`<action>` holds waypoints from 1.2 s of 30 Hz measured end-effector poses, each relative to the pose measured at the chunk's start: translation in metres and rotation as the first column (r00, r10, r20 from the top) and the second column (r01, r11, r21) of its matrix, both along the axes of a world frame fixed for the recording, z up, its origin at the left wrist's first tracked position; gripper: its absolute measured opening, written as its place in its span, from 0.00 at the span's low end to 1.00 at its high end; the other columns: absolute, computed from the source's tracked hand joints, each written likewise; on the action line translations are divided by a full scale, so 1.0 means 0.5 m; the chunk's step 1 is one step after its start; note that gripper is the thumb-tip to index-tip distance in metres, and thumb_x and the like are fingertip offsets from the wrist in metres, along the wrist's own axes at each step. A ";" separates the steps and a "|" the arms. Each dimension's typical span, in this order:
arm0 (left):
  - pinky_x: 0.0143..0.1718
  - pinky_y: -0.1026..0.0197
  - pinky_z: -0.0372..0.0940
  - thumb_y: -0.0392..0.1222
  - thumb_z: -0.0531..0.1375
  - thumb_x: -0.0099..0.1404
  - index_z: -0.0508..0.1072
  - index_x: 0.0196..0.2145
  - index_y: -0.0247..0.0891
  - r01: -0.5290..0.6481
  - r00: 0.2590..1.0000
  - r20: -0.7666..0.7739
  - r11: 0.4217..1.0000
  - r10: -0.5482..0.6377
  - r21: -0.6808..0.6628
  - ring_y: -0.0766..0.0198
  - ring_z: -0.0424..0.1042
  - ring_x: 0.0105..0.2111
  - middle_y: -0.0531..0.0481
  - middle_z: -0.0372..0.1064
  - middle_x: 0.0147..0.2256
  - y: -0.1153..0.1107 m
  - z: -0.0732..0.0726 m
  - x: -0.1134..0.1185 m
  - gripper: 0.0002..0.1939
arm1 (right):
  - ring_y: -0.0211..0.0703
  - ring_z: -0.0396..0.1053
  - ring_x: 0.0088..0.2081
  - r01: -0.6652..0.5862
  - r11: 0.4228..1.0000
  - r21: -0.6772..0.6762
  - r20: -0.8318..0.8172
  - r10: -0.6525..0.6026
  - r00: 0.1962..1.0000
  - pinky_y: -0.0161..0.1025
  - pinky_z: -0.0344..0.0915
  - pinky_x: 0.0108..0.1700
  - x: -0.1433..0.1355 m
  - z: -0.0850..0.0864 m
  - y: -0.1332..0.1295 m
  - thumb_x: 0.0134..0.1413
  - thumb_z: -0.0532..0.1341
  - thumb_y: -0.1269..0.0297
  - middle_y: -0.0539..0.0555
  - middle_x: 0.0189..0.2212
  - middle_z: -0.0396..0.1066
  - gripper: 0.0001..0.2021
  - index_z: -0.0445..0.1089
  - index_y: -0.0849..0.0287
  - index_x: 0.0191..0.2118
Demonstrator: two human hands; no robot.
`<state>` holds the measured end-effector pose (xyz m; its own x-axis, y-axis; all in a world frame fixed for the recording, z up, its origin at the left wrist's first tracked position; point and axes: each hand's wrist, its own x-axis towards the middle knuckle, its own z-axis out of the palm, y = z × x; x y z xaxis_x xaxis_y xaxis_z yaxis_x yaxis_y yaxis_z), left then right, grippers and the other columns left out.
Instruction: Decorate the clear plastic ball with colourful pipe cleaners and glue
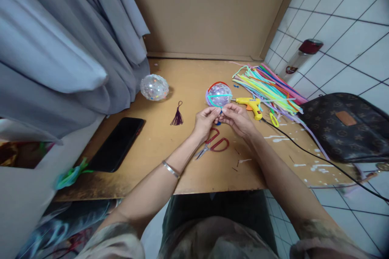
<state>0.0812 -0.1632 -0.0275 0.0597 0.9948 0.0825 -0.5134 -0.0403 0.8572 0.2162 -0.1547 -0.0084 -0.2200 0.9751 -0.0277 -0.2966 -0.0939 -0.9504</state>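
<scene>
A clear ball [219, 94] with red, turquoise and purple strips round it rests on the wooden table. At its near edge, my left hand [207, 120] and my right hand [236, 118] meet fingertip to fingertip, both pinched on a thin blue strip [221, 110]. A small dark blue piece [218, 123] shows just below the fingers. Red-handled scissors [212, 145] lie open nearer to me. Right of the ball is a yellow glue gun [251, 105], its nozzle pointing at the ball. A dark tassel [177, 115] lies to the left.
A second clear ball [154, 87] and a black phone [117, 144] are on the left. Colourful pipe cleaners [270, 89] are heaped at the back right, beside a bottle [299, 58] and a brown bag [346, 125]. The glue gun's black cord [316, 155] runs off right.
</scene>
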 end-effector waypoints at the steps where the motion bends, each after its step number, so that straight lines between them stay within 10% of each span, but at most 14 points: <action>1: 0.25 0.68 0.57 0.56 0.74 0.44 0.76 0.26 0.35 -0.001 1.000 0.006 1.000 0.001 -0.005 0.75 0.60 0.20 0.57 0.66 0.19 0.000 0.000 0.000 0.23 | 0.33 0.72 0.26 0.003 1.000 0.004 -0.002 -0.003 1.000 0.33 0.72 0.34 0.000 -0.001 0.000 0.32 0.77 0.52 0.46 0.22 0.74 0.21 0.71 0.58 0.28; 36: 0.24 0.69 0.58 0.48 0.76 0.43 0.74 0.25 0.33 0.077 0.992 0.112 0.992 -0.065 -0.103 0.76 0.62 0.20 0.55 0.67 0.20 0.000 0.004 -0.004 0.19 | 0.34 0.71 0.24 0.090 0.994 0.066 0.092 -0.095 0.991 0.33 0.70 0.30 -0.012 -0.001 -0.002 0.30 0.77 0.48 0.47 0.20 0.73 0.23 0.69 0.57 0.27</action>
<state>0.0790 -0.1632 -0.0256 0.1271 0.9918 -0.0143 -0.6013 0.0885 0.7941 0.2101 -0.1555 -0.0091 -0.1280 0.9916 0.0167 -0.2094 -0.0106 -0.9778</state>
